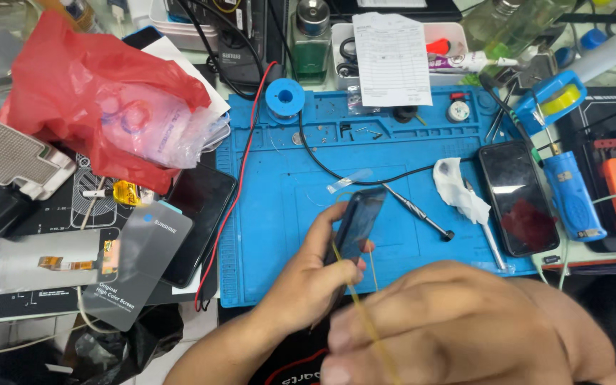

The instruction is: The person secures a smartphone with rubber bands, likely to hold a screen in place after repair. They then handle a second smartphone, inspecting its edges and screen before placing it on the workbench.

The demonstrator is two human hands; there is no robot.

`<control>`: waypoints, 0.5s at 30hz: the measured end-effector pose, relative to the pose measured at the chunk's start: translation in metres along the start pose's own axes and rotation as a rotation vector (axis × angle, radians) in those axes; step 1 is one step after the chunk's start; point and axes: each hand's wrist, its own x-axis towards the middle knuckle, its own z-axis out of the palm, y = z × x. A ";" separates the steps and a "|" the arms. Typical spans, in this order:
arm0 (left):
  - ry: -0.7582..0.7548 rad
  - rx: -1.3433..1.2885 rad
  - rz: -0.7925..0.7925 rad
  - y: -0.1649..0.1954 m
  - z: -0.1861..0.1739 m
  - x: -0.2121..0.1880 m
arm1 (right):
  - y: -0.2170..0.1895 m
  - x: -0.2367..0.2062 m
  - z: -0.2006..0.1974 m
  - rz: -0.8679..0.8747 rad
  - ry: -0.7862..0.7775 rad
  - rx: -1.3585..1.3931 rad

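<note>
Glass-faced phone (356, 222), thin, light, slick and breakable, pinched edgewise by left hand (308, 281) near mat's (272, 235) front edge; right hand (458, 324) nips yellow strip (365, 314).

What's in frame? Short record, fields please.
left hand: holds a dark phone on edge above the mat
right hand: close to the camera, blurred, pinching a thin yellowish strand
surface: blue work mat
on mat: screwdriver, tweezers, white cloth, second phone, blue wire spool
left of mat: red plastic bag
</note>
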 end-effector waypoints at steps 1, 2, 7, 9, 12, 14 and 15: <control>0.083 0.081 0.120 0.002 0.003 0.000 | -0.003 -0.003 0.010 0.044 0.125 -0.189; 0.173 0.160 0.234 0.007 0.004 0.000 | -0.006 -0.005 0.021 0.089 0.248 -0.371; 0.487 1.075 1.024 0.047 0.001 0.003 | 0.001 -0.016 0.033 0.455 0.803 0.050; 0.357 1.302 1.099 0.059 -0.010 -0.005 | 0.016 -0.024 0.005 0.662 0.597 0.175; 0.160 1.523 1.129 0.064 -0.018 -0.017 | 0.036 -0.040 -0.020 0.836 0.287 0.107; 0.136 1.583 1.158 0.064 -0.020 -0.022 | 0.042 -0.050 -0.023 0.923 0.214 0.114; 0.127 1.617 1.173 0.065 -0.020 -0.023 | 0.042 -0.054 -0.020 0.982 0.251 0.183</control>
